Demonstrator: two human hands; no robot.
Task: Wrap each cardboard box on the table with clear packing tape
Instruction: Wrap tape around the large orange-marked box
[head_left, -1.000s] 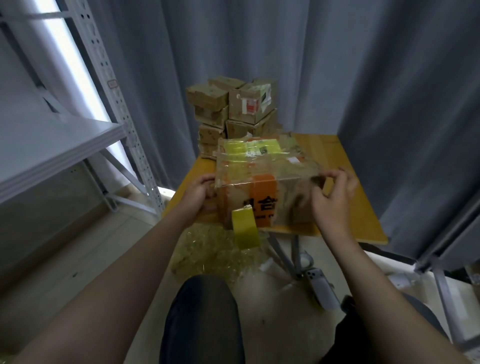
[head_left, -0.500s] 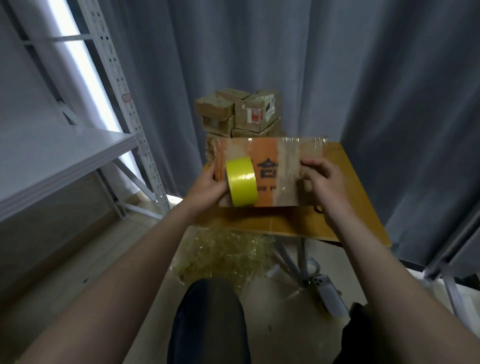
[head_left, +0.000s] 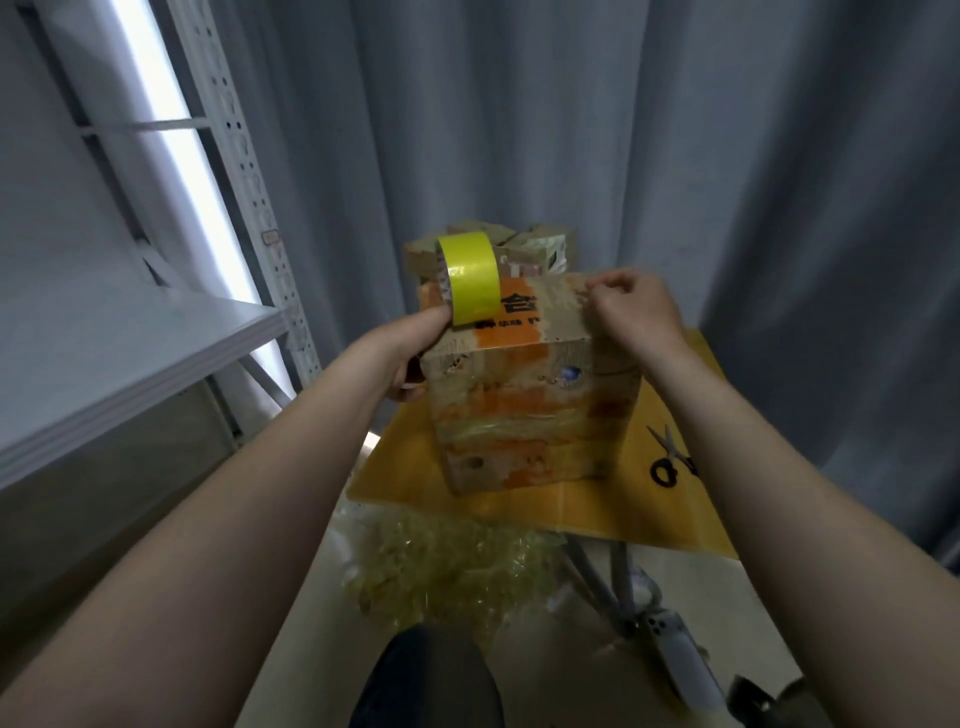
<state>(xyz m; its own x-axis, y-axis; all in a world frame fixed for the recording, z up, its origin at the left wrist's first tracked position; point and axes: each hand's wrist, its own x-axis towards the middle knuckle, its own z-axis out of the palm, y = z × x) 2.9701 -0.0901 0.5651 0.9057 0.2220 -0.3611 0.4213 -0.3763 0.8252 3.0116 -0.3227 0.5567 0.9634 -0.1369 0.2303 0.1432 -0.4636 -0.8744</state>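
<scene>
My left hand (head_left: 410, 353) gripping the tape roll (head_left: 470, 283), my right hand (head_left: 636, 312) pinching the box (head_left: 530, 410) top, box half hiding stacked boxes (head_left: 540, 249) behind, scissors (head_left: 670, 457) beside on table (head_left: 649, 514).

Pretty plain look, tbh: both forearms (head_left: 234, 519) are left bare from the left hand (head_left: 410, 348) and right hand (head_left: 634, 312) back to the frame edge. A knee (head_left: 426, 675) wrapped in plain dark trouser fabric is seen below the surface's (head_left: 649, 499) near edge.
</scene>
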